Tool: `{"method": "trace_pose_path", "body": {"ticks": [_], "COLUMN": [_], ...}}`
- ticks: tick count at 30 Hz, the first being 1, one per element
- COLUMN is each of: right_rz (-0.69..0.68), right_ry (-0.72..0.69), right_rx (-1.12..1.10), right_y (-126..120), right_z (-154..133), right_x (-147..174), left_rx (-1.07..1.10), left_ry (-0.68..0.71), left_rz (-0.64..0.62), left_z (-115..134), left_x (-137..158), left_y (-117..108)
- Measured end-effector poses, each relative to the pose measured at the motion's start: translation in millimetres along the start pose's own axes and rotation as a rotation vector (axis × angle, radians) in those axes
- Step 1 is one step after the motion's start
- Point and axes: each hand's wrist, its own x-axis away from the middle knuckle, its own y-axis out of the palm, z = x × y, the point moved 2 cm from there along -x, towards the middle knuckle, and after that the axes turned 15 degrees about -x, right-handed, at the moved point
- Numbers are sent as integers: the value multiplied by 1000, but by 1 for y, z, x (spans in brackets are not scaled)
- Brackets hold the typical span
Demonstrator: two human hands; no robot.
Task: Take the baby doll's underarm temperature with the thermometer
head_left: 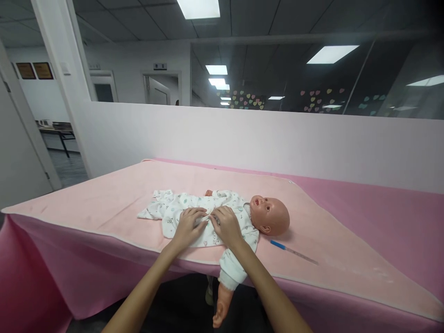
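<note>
A bald baby doll (274, 216) lies on its back, head to the right, dressed in white printed baby clothes (175, 206). Over its belly my left hand (189, 226) pinches the front of the clothes between thumb and fingers. My right hand (226, 224) is closed on the same cloth just to the right, the fingertips of both hands almost touching. Exactly what the fingers hold there, an edge or a tie, is partly hidden. The doll's near arm (224, 303) hangs over the table's front edge, its sleeve (231, 270) reaching partway down.
Beside the doll's head lies a thin clear stick with a blue end (278, 244), resembling a thermometer. A peach pad (114, 194) covers the table over a pink cloth (398, 212). Behind stands a white low wall (277, 143) with glass above it.
</note>
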Motion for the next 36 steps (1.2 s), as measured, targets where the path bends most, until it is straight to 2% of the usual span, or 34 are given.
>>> {"method": "trace_pose_path", "body": {"ticks": [4, 13, 21, 28, 36], "right_rz": [-7, 16, -2, 8, 3], "right_ry": [-4, -13, -12, -15, -21], "right_rx": [8, 8, -7, -3, 6], "right_y": [-1, 0, 0, 0, 0], "right_z": [-1, 1, 1, 0, 0], "right_x": [0, 0, 1, 0, 0], "left_rx": [-21, -245, -177, -265, -271], "left_ry": [25, 115, 97, 109, 98], "left_rz": [-1, 93, 92, 95, 94], "left_z": [-2, 11, 9, 9, 10], "left_x": [2, 4, 5, 6, 5], "left_y": [0, 3, 1, 5, 5]}}
